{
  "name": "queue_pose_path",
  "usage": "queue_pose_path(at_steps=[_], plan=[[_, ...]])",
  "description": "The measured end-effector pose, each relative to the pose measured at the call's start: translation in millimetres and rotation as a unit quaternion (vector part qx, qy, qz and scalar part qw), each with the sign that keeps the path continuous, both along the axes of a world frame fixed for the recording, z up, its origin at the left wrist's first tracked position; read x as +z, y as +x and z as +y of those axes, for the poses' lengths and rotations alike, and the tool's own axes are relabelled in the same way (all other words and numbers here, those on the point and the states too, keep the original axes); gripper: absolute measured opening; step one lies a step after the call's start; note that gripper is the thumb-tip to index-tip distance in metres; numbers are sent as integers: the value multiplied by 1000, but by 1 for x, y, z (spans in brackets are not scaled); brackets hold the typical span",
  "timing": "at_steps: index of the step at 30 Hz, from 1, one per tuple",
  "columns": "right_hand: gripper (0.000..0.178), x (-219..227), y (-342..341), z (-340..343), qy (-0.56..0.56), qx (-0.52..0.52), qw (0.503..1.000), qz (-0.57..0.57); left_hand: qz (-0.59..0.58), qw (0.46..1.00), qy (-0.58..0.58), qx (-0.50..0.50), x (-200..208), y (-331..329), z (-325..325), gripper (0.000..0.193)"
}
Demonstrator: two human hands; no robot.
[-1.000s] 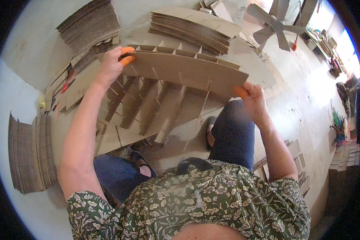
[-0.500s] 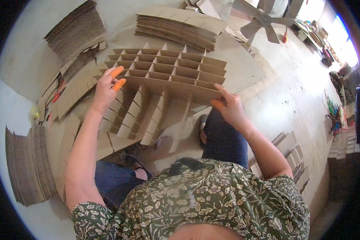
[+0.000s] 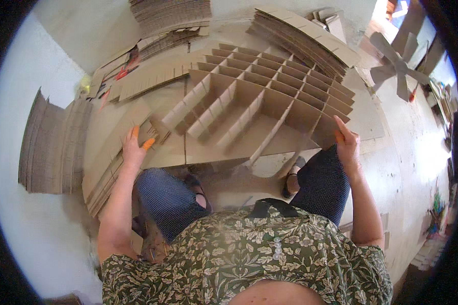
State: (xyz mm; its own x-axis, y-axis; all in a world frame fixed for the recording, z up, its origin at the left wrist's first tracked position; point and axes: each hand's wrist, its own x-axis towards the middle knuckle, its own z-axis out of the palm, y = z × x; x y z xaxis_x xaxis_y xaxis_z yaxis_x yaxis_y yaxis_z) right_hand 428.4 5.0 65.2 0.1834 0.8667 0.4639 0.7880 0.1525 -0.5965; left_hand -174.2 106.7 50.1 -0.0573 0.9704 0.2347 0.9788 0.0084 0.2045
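Head view, main item: one cardboard grid (image 3: 277,81), upper centre of the frame, set on the desk (image 3: 170,155). Its far part is closely crossed; its near legs are uncrossed, tilted toward the centre, slots exposed. The panels are probably kept on edge by their interlocking, so no hand is needed at the left end.

Right hand (image 3: 347,145): right of centre, placed at the near right corner of the grid. Index finger and thumb, orange-covered at the thumb, are set apart around the panel's end; whether it is truly pinched cannot be told. The corner is presumably being steadied.

Left hand (image 3: 132,152): left of centre, at a pile of strips (image 3: 104,178). Two orange-tipped fingers are spread, with strip ends between and beyond them; no grip is shown. The pile is apparently kept beside the grid for short reach.

Stock: one stack (image 3: 310,43), upper right, laid flat behind the grid; slotted sheets (image 3: 155,84), upper left, laid flat; one upright bundle (image 3: 53,147), far left, seemingly stood by the wall to spare desk room.
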Motion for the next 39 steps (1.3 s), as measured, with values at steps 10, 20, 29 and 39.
queue_pose_path(at_steps=[10, 20, 29, 39], plan=[[44, 4, -18, -6, 48, -4, 999, -11, 19, 991, -65, 118, 12, -7, 47, 90], [37, 31, -39, -24, 149, -33, 985, -84, -24, 994, 96, 39, -9, -15, 67, 25], [29, 76, -102, -24, 121, 109, 984, 69, -229, 952, 200, 27, 65, 32, 20, 22], [30, 92, -172, -8, -241, 206, 692, 649, -180, 813, 220, -508, 84, 212, -97, 37]])
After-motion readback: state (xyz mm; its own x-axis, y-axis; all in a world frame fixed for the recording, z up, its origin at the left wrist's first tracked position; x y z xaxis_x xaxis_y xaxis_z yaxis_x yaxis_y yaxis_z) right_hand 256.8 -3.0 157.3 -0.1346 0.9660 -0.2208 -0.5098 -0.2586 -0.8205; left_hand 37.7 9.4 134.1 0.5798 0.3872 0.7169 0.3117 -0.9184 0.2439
